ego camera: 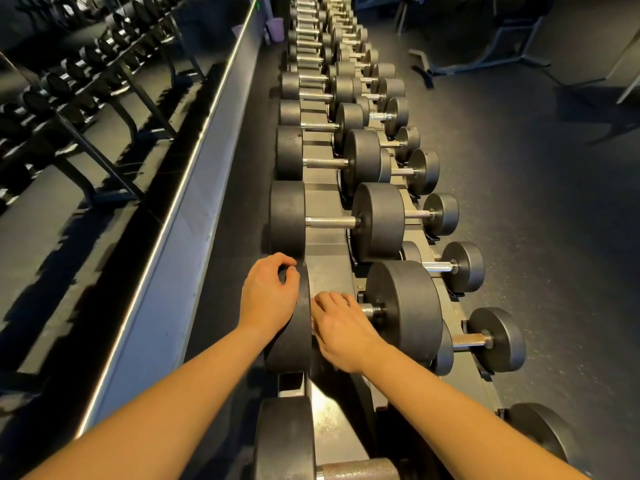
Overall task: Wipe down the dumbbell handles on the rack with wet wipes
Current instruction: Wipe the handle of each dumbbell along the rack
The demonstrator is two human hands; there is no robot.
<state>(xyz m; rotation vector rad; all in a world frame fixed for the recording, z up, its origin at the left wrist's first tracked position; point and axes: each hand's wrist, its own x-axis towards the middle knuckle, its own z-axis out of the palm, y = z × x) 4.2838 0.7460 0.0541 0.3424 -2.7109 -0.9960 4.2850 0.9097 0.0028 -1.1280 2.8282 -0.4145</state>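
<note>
Two bare hands work at the near end of a long rack (pixel 325 268) that runs away from us up the middle of the head view. Our left hand (pixel 268 296) sits on the left weight of the nearest dumbbell (pixel 403 306), its fingers curled over the top rim and gripping it. Our right hand (pixel 341 330) lies just beside it, fingers wrapped down over the handle (pixel 372 310), of which only a short shiny stub shows between the hand and the right weight. The hand covers the rest of the bar, so we cannot tell whether a wipe lies under the palm.

Just beyond, the next dumbbell (pixel 330 222) rests across the same shelf with its bar bare, and more of them follow in a row toward the far end. To the right and lower down, a second row of smaller dumbbells (pixel 462 266) sits on the front shelf. Nearest us, at the bottom edge, another dumbbell (pixel 287 438) shows one weight and part of a rough grey bar.

On the left a mirror (pixel 86 98) repeats the rows of weights above a pale ledge (pixel 194 202). A purple bin (pixel 277 29) stands at the far end beside the rack. On the right, dark floor (pixel 536 202) and a bench frame (pixel 485 53).
</note>
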